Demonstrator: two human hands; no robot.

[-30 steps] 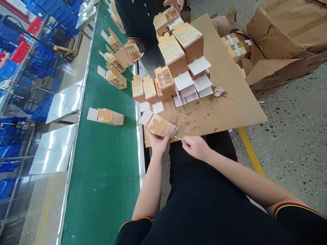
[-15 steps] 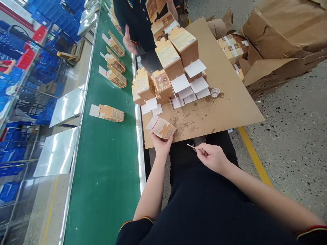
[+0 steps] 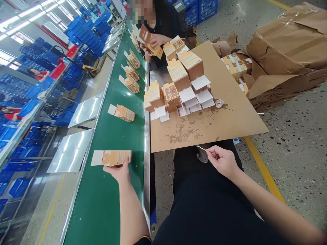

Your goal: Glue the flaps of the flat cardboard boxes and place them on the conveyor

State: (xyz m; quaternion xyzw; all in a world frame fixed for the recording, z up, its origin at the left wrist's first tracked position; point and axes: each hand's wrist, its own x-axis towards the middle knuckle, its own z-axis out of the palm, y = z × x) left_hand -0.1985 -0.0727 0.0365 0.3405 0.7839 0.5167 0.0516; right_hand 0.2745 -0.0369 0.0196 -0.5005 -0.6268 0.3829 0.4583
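Observation:
On the green belt, my left hand grips a brown carton from the near side; its white flap with a red strip points left. My right hand is closed on a thin cotton swab, in front of the cardboard sheet's near edge. Several open cartons are stacked on the cardboard sheet, white flaps hanging toward me. To their right stands a small clear cup beside wet spots.
Further up the green belt stand several more cartons. Across the table a person holds a carton. A large brown paper-wrapped box is at the right. Metal plates lie left of the belt.
My left hand has moved left with the carton, from over the cardboard sheet onto the green belt. The view has shifted, and the person opposite now shows holding a carton with both hands.

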